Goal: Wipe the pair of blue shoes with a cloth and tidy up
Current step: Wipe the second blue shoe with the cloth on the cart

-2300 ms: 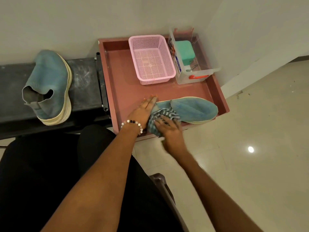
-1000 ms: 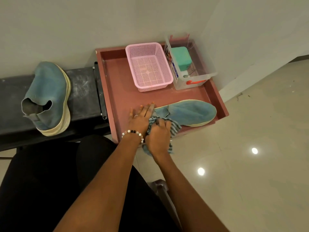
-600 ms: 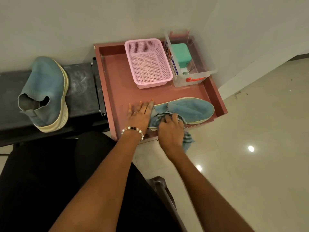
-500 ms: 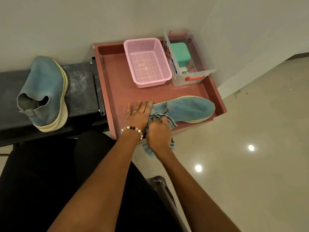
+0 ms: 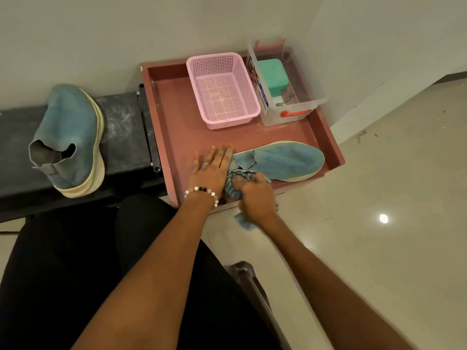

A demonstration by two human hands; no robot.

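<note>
One blue shoe (image 5: 285, 161) lies on its side along the near edge of a dusty-pink tray (image 5: 174, 114), toe pointing right. My left hand (image 5: 211, 170) lies flat with straight fingers against the shoe's heel end. My right hand (image 5: 255, 195) grips a striped blue cloth (image 5: 233, 186) and presses it on the shoe's heel and ankle opening; a cloth end hangs below the tray's edge. The second blue shoe (image 5: 69, 137) stands on a black bench (image 5: 123, 132) to the left, untouched.
A pink mesh basket (image 5: 223, 89) and a clear plastic box (image 5: 285, 84) holding a green block stand at the tray's back. A white wall runs behind; shiny tiled floor lies to the right. My dark-clothed legs fill the lower left.
My right hand has kept rubbing the cloth back and forth over the shoe's heel end, now shifted slightly right again. My left hand stays flat at the heel. The other shoe has not moved.
</note>
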